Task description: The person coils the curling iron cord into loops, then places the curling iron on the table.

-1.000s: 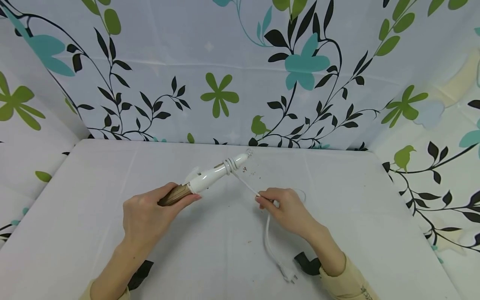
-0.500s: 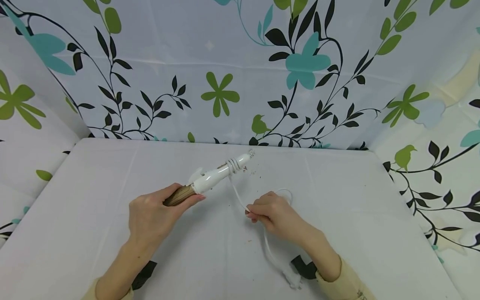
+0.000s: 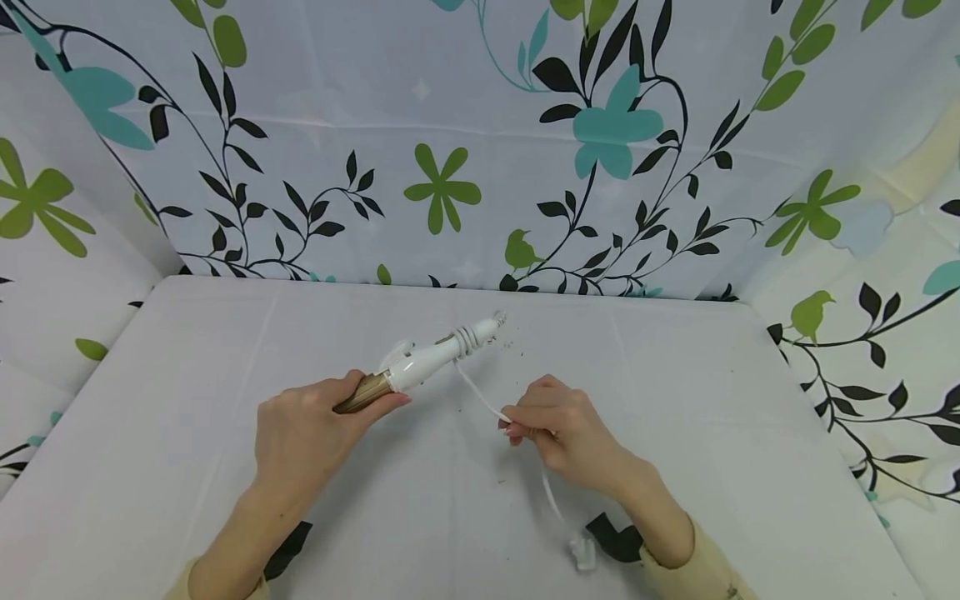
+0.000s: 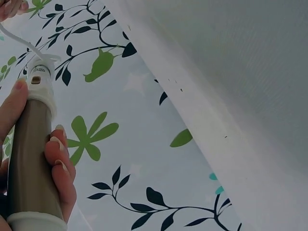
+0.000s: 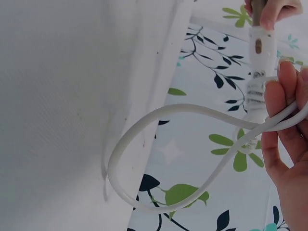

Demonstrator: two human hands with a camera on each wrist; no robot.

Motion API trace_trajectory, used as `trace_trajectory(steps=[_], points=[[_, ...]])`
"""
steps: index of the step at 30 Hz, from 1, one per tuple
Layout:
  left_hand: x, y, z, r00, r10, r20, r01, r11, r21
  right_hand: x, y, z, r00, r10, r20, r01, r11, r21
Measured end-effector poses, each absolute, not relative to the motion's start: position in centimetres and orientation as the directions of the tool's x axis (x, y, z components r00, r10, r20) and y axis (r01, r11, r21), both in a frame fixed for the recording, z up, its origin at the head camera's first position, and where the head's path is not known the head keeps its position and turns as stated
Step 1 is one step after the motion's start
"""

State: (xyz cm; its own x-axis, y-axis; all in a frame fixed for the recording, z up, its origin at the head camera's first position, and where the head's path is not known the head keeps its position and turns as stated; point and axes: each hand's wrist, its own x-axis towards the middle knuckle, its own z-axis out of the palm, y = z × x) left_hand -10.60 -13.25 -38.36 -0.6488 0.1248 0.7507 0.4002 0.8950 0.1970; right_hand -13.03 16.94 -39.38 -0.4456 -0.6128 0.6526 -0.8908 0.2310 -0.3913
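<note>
No text, brand or number is reading clearly; a faint dark marking [image 4: 40, 70] on the white-and-brown, rod-shaped glossy appliance [image 3: 423, 365] is showing too small to decipher.

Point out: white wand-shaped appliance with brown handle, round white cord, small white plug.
White wand-shaped appliance with brown handle [image 3: 422, 365]: head view, on its white barrel.
Round white cord [image 5: 185, 108]: right wrist view, on its loop's upper curve.
Small white plug [image 3: 582, 552]: head view, on its blurred body.

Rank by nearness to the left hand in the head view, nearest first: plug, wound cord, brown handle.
1. Brown handle: gripped by the left hand.
2. Wound cord: around the white barrel, toward its tip.
3. Plug: lower right.
</note>
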Motion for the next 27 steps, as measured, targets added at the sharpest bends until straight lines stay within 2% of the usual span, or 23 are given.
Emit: trace_trajectory(steps=[6, 12, 15, 20, 27], points=[[-10.53, -13.57, -38.10, -0.681, 0.140, 0.718, 0.401, 0.892, 0.206, -13.19, 17.67, -38.76, -0.489, -0.557, 0.672, -0.871, 0.268, -0.412], [-10.43, -13.63, -37.91, -0.712, 0.155, 0.685, 0.398, 0.893, 0.210, -13.26, 17.74, -38.62, -0.481, -0.557, 0.677, -0.876, 0.282, -0.391], [-10.44, -13.63, -37.80, -0.721, 0.158, 0.674, 0.391, 0.897, 0.209, -13.21, 17.87, -38.54, -0.520, -0.545, 0.658, -0.854, 0.319, -0.411], [-10.51, -13.78, -37.67, -0.714, 0.155, 0.682, 0.380, 0.905, 0.192, -13.10, 18.03, -38.38, -0.587, -0.536, 0.607, -0.810, 0.371, -0.455], [-10.80, -14.03, -38.04, -0.703, 0.165, 0.692, 0.373, 0.914, 0.161, -13.11, 17.95, -38.56, -0.592, -0.561, 0.579, -0.805, 0.445, -0.391]])
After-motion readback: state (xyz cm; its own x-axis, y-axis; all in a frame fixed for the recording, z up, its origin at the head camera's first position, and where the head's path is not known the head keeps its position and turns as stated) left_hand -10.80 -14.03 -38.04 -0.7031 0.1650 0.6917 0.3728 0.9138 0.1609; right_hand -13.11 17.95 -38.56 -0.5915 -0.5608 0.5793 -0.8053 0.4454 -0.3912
